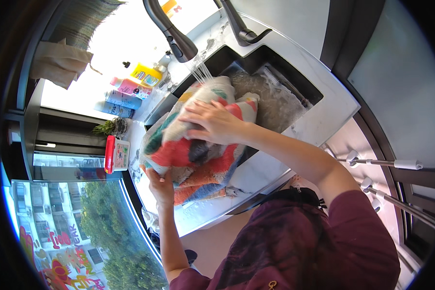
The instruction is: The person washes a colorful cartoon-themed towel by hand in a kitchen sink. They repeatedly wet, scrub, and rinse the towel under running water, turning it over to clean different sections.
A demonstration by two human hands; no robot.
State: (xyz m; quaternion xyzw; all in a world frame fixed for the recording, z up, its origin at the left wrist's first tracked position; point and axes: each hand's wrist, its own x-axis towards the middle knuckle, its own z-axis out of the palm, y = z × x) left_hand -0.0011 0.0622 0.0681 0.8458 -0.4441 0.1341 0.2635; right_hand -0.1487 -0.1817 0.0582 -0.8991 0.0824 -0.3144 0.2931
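Observation:
A thick, multicoloured fabric piece, perhaps a mat (pixel 203 181), lies bunched over the left part of a black sink (pixel 306 81) and onto the counter. My left hand (pixel 161 186) grips its lower left edge. Spread across the top of the folded fabric, my right hand (pixel 214 123) presses with fingers apart. Water runs from the dark pull-out faucet (pixel 181 47) onto the upper fold. Cloudy, foamy water (pixel 279 101) stands in the sink's right part, where a long-handled brush (pixel 286 87) leans at the far side.
Several bottles, among them a yellow bottle (pixel 145 75) and a pink bottle (pixel 132 88), stand behind the counter's left side. A small potted plant (pixel 119 127) and a red-lidded white tub (pixel 121 156) stand left of the fabric. A window (pixel 94 224) borders the left.

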